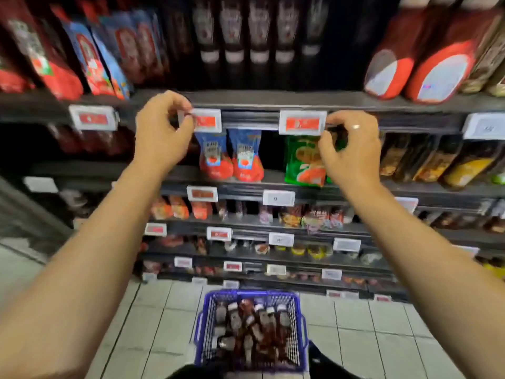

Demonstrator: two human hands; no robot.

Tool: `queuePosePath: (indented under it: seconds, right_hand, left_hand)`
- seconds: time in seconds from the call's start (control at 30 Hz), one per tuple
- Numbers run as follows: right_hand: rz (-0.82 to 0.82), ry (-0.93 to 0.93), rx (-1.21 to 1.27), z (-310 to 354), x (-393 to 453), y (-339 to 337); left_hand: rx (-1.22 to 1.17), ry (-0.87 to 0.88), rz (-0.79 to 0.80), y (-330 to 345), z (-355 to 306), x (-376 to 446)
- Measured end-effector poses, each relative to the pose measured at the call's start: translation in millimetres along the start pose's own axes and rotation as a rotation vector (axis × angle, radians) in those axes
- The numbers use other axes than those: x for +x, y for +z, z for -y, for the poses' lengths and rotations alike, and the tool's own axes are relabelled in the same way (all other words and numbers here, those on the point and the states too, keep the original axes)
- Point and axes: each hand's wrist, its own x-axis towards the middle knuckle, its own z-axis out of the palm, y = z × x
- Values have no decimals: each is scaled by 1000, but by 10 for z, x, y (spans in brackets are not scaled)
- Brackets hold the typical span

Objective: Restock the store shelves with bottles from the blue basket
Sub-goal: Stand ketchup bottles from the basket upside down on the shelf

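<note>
Hands at shelf edge, bottles waiting in basket

Left hand [161,132] is reaching up to the shelf rail [251,117], thumb and fingertips pinching the left edge of a red price tag [207,120]. Two blue-and-red pouches [232,157] are standing on the shelf just below that tag, a green pouch [303,162] sitting to their right. Right hand [352,149], wearing a ring, is curling its fingers at the right edge of a second price tag [302,122]; whether it is actually gripping the tag, cannot tell through the blur. Dark inverted bottles [246,36] are lining the shelf above. Low centre, blue basket [299,348] is sitting on the tiled floor [369,324], mesh-walled, holding a loose pile of dark reddish-brown bottles with pale caps [251,326], lying tilted across each other, none in either hand.
</note>
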Motion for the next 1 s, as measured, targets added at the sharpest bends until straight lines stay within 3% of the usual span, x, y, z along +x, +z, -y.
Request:
queuePosePath:
  seconds: [0.07,0.13,0.33,0.43,0.57,0.67,0.83,0.9,1.0]
  right_hand:
    - [41,14,-2,-155,-447,64]
    - [206,119,2,-325,-965,164]
    - [850,668,-24,-608,-2639,356]
    - [1113,874,-110,-650,-3361,436]
    - [1374,1033,-245,-738,-4246,670]
    - [1448,1135,-248,-871,-4933,886]
    - [1688,964,-271,-1337,-6028,1462]
    - [1716,913,-272,-1499,-6338,1743]
    - [1576,962,-248,-1750,-6709,2197]
  left_hand:
    - [25,2,-1,71,125,-535]
    - [10,-112,123,218,298,-1136]
    - [-109,-900,671,679,687,-2907]
    - [-6,-1109,911,844,941,-3620]
    - [193,-1087,1226,1107,1345,-4468]
    - [187,-1240,1240,1344,1650,-5081]
    - [264,-1167,1381,1883,2332,-6066]
    - [247,-1138,1357,2137,2528,-6299]
    - [158,-1119,1254,2634,2802,-6515]
